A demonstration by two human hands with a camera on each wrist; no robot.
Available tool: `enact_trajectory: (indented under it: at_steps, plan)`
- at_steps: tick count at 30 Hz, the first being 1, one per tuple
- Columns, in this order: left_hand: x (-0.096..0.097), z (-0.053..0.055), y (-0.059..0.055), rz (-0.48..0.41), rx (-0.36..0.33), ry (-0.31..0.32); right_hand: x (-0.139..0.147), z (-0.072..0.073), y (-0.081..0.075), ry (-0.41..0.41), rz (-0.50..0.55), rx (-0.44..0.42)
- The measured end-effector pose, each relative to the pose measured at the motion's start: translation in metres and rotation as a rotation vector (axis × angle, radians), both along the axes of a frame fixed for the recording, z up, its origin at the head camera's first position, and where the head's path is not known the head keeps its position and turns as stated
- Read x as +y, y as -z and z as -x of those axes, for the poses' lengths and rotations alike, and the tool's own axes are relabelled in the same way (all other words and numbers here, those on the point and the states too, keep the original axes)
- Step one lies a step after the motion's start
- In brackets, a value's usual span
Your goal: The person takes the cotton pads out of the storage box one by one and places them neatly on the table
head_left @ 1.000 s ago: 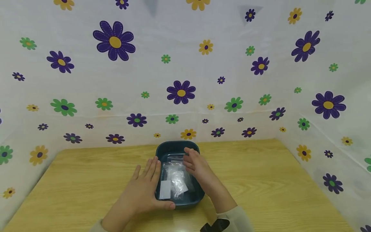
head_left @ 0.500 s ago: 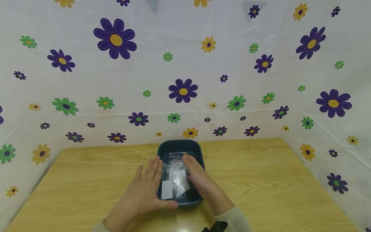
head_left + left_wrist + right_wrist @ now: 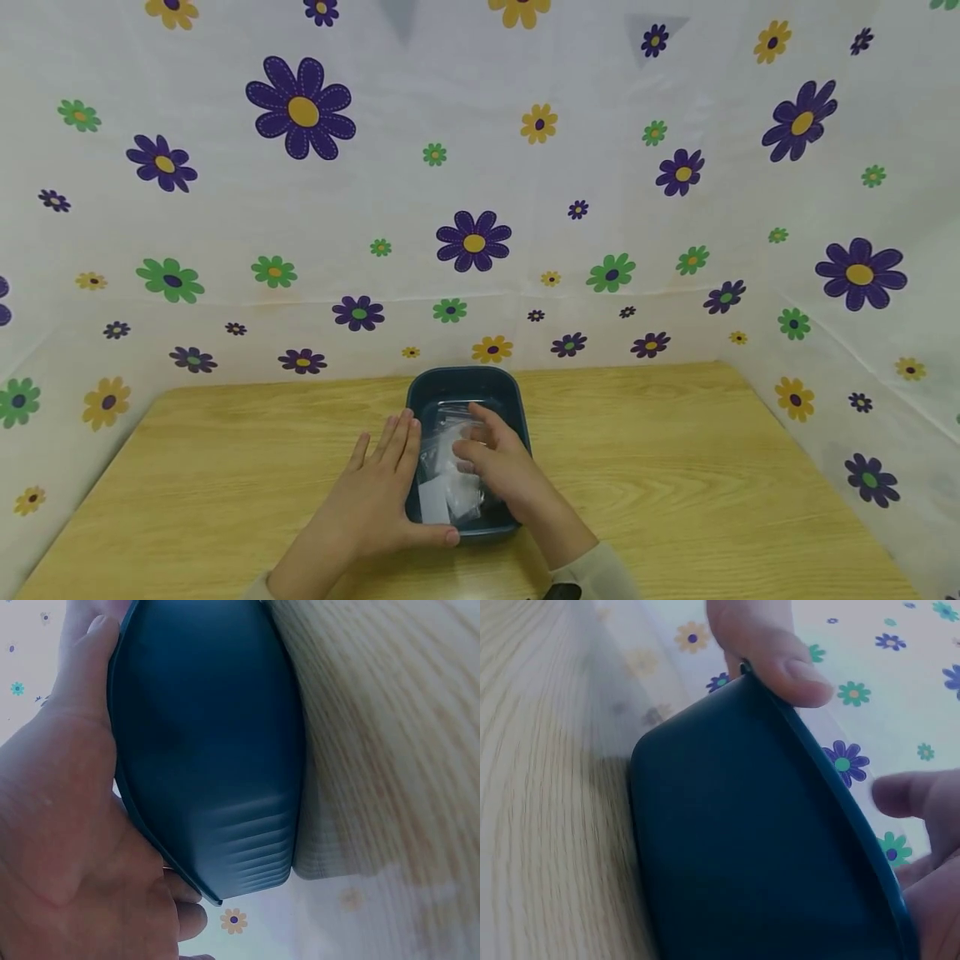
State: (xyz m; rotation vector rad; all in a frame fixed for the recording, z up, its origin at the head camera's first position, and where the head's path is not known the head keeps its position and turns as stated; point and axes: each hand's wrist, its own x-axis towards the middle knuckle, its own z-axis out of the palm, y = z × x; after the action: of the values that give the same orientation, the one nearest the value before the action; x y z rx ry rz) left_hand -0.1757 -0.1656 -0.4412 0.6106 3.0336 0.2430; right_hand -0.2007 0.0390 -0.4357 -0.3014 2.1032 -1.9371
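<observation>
White flower-printed cloth (image 3: 600, 175) hangs behind a wood-grained table (image 3: 675, 483) carrying a deep teal, round-cornered tray (image 3: 465, 381). The left hand (image 3: 378, 504) spreads straight fingers along its left rim, thumb across the near end. The right hand (image 3: 513, 475), half open with parted fingers, is over clear plastic bags (image 3: 465, 502) inside; contact is unclear. A flat white rectangle (image 3: 433, 502) lies near-left.

Right wrist view: dark blue container (image 3: 742, 825), seen against its outer wall. The thumb of the left hand (image 3: 766, 654) rests at the rim. Beyond that grip, flower-printed cloth (image 3: 900, 667); below it, across the rim, the slightly blurred right hand (image 3: 942, 836); behind the wall, wood-grained table (image 3: 547, 825).
</observation>
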Motion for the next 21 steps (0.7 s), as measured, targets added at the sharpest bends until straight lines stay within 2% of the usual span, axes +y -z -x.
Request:
enact_trajectory:
  at_steps: [5, 7, 10, 15, 21]
  plan:
    - [-0.001, -0.0008, 0.0001, -0.013, -0.008, -0.002, -0.0024, -0.0051, -0.0029, -0.077, -0.287, 0.211]
    - [-0.0011, -0.0009, -0.0006, -0.02, -0.009, -0.001, -0.0039, -0.007, -0.0056, -0.063, -0.405, 0.305]
    - [-0.0012, -0.0011, -0.0018, -0.031, -0.01, 0.002, -0.006, -0.0093, -0.0084, -0.024, -0.527, 0.42]
    - [-0.0011, -0.0013, -0.0027, -0.032, -0.012, 0.003, -0.0079, -0.0098, -0.0079, 0.024, -0.637, 0.498]
    - [-0.0004, -0.0012, -0.0036, -0.028, -0.025, 0.003, -0.0044, -0.0084, -0.0073, 0.031, -0.671, 0.496]
